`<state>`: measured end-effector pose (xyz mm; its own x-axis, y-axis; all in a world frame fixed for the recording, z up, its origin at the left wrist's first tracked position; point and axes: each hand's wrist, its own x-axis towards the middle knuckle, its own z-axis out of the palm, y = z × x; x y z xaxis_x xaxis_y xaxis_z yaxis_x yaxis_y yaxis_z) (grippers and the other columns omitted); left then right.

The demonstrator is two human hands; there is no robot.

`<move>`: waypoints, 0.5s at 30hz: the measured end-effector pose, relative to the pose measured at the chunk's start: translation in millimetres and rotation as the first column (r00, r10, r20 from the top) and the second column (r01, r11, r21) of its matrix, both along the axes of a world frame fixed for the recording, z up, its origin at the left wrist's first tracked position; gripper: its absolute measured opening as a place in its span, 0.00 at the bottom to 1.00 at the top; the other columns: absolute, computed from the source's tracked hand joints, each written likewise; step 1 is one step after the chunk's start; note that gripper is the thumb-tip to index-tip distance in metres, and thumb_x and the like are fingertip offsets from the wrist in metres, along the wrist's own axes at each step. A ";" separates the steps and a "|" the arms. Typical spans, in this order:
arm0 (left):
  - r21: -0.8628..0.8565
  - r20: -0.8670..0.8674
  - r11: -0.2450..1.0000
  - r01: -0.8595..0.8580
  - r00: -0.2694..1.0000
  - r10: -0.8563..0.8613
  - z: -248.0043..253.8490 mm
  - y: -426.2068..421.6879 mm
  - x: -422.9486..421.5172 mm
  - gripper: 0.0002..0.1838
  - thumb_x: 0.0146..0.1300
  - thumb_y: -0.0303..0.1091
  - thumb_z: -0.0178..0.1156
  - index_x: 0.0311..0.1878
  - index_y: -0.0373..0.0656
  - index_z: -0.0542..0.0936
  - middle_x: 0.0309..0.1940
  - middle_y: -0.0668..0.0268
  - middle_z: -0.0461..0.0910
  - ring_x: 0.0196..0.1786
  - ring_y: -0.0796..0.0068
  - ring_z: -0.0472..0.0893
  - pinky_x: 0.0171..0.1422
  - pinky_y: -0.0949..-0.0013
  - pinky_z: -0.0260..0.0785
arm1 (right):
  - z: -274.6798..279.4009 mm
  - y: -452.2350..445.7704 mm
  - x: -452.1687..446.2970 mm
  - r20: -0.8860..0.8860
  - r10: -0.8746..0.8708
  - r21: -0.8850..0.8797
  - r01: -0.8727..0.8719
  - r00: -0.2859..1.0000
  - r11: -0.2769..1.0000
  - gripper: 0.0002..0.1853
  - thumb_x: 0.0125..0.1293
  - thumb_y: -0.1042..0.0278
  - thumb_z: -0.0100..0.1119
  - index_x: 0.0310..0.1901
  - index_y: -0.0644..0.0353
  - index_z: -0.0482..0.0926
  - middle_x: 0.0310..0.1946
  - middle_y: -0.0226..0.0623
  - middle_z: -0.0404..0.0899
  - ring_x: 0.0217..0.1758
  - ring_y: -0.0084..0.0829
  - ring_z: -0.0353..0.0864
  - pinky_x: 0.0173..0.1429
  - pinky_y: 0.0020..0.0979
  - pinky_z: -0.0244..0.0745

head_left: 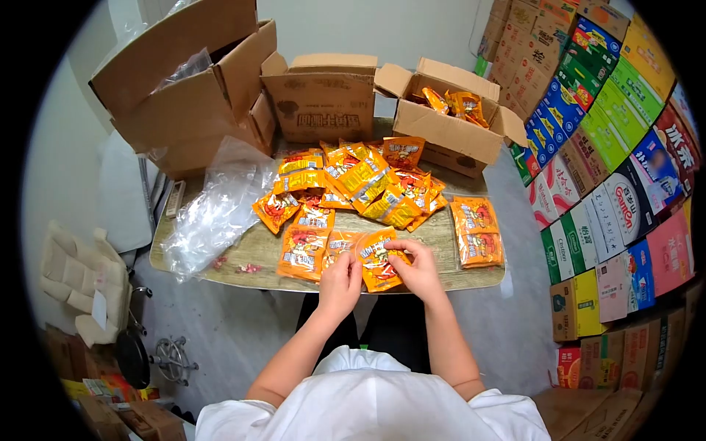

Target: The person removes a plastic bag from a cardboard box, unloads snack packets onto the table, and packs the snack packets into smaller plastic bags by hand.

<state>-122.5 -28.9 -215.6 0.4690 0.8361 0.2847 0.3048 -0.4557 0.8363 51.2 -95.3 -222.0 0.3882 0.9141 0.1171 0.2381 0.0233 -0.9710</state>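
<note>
An orange snack packet (pixel 379 261) is held at the table's near edge, its printed front facing up. My left hand (pixel 340 285) is closed at its left edge, with the fingertips partly hidden. On the opposite side, my right hand (pixel 419 270) pinches the packet's upper right edge. Just left of it, more orange packets (pixel 302 248) lie flat, and one is partly covered by my left hand. Beyond my hands is a loose pile of orange and yellow packets (pixel 368 180). To the right lies a clear bag of packets (pixel 478 231), showing two stacked one above the other.
Clear plastic bags (pixel 220 209) lie crumpled on the table's left. Behind the pile stand a large open carton (pixel 176 110), a brown carton (pixel 320 106) and an open carton with packets (pixel 448 132). Stacked boxes (pixel 610 184) line the right wall. A beige chair (pixel 81 279) stands left.
</note>
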 end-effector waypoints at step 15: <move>0.255 -0.150 0.967 0.016 0.988 0.023 20.8 -13.1 -1.1 0.06 0.61 0.27 0.62 0.32 0.38 0.74 0.21 0.54 0.78 0.26 0.52 0.80 0.30 0.57 0.71 | 20.7 -4.9 -47.7 0.332 -0.145 0.080 0.125 0.932 0.989 0.23 0.59 0.81 0.57 0.59 0.71 0.74 0.46 0.52 0.79 0.46 0.46 0.82 0.52 0.35 0.76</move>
<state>-123.6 -41.9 -194.9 0.5197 0.7469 0.4149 0.4199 -0.6462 0.6373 3.5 -100.1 -201.2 0.4366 0.8440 0.3117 0.5546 0.0203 -0.8319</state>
